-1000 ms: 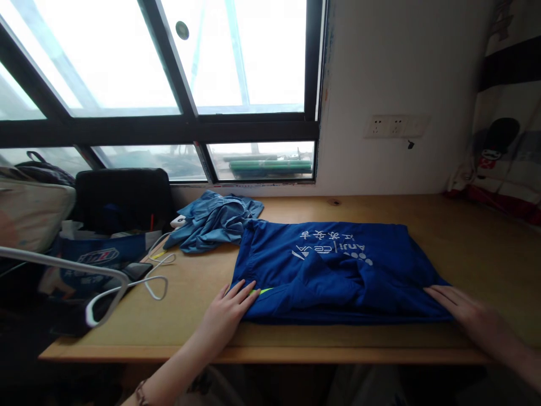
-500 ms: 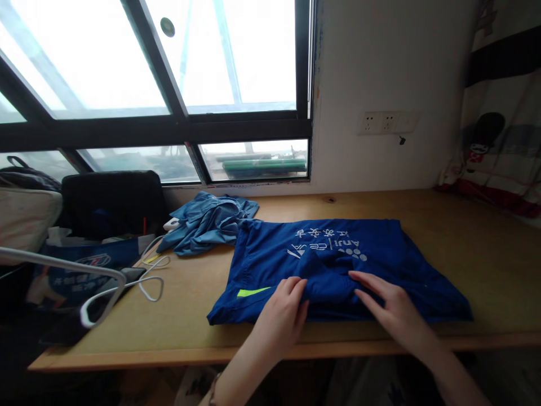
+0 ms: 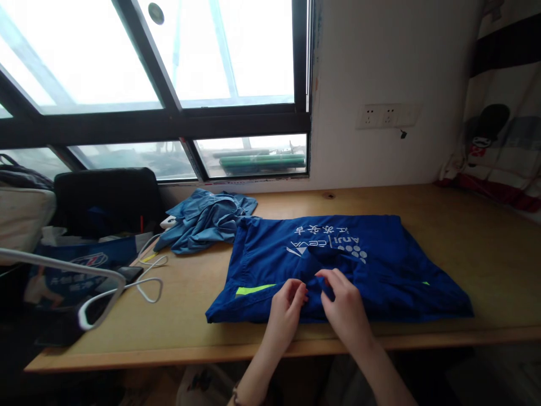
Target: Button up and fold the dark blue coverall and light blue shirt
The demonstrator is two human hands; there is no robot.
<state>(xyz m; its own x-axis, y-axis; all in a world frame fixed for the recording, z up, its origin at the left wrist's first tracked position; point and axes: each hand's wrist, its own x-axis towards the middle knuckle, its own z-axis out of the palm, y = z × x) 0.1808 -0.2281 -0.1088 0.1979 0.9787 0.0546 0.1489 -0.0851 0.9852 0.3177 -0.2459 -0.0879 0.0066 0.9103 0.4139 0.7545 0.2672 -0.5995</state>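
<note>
A blue work garment [image 3: 270,248] lies folded into a wide flat shape on the table, with white lettering upside down to me and a neon-yellow strip near its left side. Its cloth is bunched up near the middle of the front part. My left hand [image 3: 288,304] is at this bunched part, thumb and fingertips pinched together on the cloth. Just to its right, my right hand [image 3: 343,299] hovers low over the garment. Its fingers are curved, with a gap between thumb and forefinger through which blue cloth shows.
A crumpled lighter-blue garment [image 3: 207,220] lies behind on the left, beside a white cable [image 3: 150,282]. A white metal tube [image 3: 63,262] crosses the left foreground. The wooden table [image 3: 486,265] runs up to a wall with sockets [image 3: 386,116], a window and a curtain [image 3: 502,129].
My right hand has moved left, closer to my left hand. The cloth bunch between them has flattened, and a second yellow strip now shows at the right.
</note>
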